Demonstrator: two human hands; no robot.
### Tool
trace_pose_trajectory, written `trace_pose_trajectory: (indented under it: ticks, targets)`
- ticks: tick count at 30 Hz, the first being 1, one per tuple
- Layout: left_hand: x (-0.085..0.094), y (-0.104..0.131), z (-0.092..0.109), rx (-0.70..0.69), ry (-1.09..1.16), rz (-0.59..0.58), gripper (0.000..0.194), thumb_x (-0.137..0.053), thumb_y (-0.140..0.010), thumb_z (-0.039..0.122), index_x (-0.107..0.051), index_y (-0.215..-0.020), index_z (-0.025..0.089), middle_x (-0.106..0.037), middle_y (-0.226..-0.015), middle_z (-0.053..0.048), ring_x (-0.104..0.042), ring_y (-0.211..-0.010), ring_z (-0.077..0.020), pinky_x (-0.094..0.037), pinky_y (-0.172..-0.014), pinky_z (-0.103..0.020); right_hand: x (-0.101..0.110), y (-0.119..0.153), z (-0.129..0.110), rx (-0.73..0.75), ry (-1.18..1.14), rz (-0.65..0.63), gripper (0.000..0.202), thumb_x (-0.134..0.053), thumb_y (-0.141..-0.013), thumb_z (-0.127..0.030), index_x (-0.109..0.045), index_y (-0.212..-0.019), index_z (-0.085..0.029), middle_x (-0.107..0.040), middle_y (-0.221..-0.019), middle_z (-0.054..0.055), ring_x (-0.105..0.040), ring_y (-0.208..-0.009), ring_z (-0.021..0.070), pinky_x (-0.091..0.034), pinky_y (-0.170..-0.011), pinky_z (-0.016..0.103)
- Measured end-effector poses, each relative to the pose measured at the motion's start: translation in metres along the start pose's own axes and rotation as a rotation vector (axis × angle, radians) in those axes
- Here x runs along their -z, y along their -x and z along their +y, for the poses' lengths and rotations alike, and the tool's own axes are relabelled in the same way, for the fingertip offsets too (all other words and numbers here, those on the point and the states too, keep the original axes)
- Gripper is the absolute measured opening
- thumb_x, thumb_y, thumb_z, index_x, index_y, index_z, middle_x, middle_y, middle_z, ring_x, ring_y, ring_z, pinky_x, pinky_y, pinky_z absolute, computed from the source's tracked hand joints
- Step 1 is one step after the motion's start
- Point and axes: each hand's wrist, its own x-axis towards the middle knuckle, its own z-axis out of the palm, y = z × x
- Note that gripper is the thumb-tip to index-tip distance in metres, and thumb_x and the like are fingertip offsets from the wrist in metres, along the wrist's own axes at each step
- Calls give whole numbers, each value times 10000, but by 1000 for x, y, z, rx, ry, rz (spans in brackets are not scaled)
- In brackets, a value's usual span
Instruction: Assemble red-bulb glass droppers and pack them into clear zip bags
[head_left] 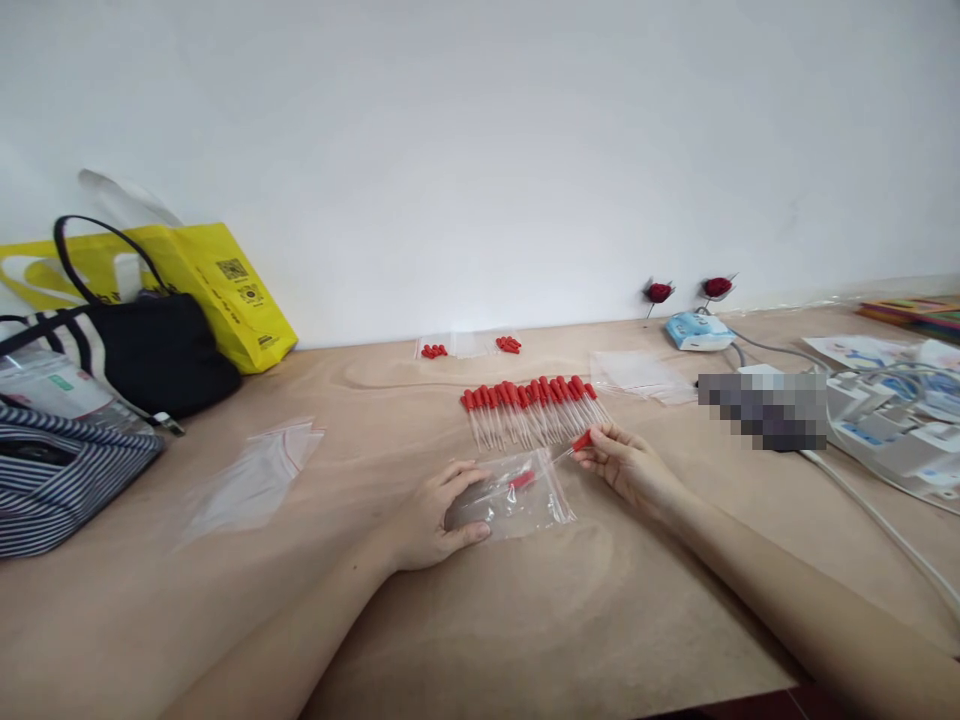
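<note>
My left hand holds the closed end of a clear zip bag on the table, thumb and fingers spread around it. Inside the bag lies a dropper with a red rubber bulb. Between the fingertips of my right hand is another dropper, gripped by its red bulb. Its thin clear tube points left toward the bag's mouth; whether the tip is inside I cannot tell. Just beyond the bag, a row of droppers lies side by side, red bulbs away from me.
Flat clear bags lie left and right. Small bags with red bulbs lie near the wall. A yellow bag, black bag and striped bag stand left. Cables and white adapters crowd the right.
</note>
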Motion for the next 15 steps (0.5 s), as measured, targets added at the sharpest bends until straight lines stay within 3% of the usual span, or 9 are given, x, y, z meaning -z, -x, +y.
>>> trace_pose_trajectory:
  ticks: [3,6,15]
  targets:
    - [0,0,-1,-15,2,15,496,-529,-779,399,-399,-1228,232,-383,-1293,-81,-380,-1186,-238,-336,-977,-398,-5,7,2,-68,93,-125,255,-712,-621,-349,-564,-732,-173,-635,-726,13,-588,-650,102,-449,-648,236]
    - [-1,0,-3,-26,-5,18,499,-532,-776,404,-403,-1228,235,-384,-1295,-78,-379,-1186,-235,-335,-978,-394,-7,8,4,-21,263,-204,253,-727,-592,-329,-593,-728,-164,-605,-661,-19,-520,-554,64,-414,-573,209]
    - [-2,0,-4,-35,-14,30,498,-538,-772,414,-420,-1223,239,-390,-1301,-71,-380,-1188,-239,-336,-980,-400,-21,10,17,108,714,-286,215,-671,-623,-338,-591,-711,-159,-495,-508,-50,-385,-436,59,-292,-427,194]
